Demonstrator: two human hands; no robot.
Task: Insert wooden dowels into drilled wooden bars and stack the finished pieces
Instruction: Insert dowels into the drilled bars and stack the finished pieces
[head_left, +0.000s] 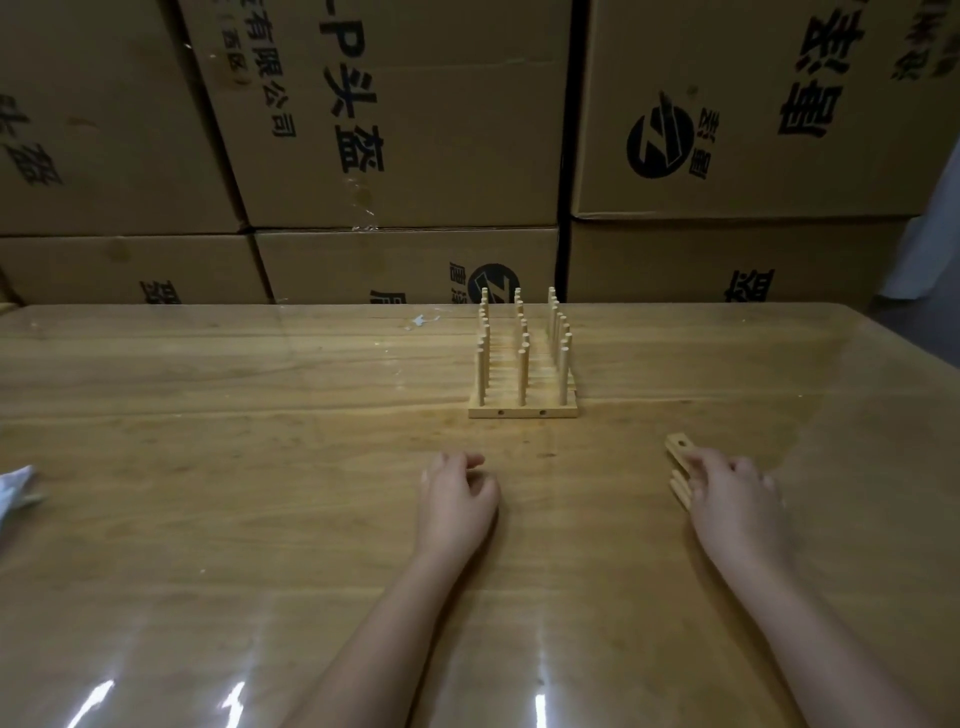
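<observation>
Fetch step: right hand (732, 496) lies over a loose drilled bar (678, 447) on the desk (234, 467), grip unclear; left hand (460, 501) relaxed, empty; doweled stack (522, 369) just beyond; next likely needs a firm pickup.

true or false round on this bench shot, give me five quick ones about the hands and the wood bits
1. The left hand holds a dowel. False: it lies on the table, fingers loosely curled, with nothing in it.
2. The right hand touches a bar. True.
3. The dowels in the stack stand upright. True.
4. The stack lies to the left of the left hand. False: it sits farther up the table, beyond both hands and between them.
5. Cardboard boxes stand behind the table. True.
</observation>
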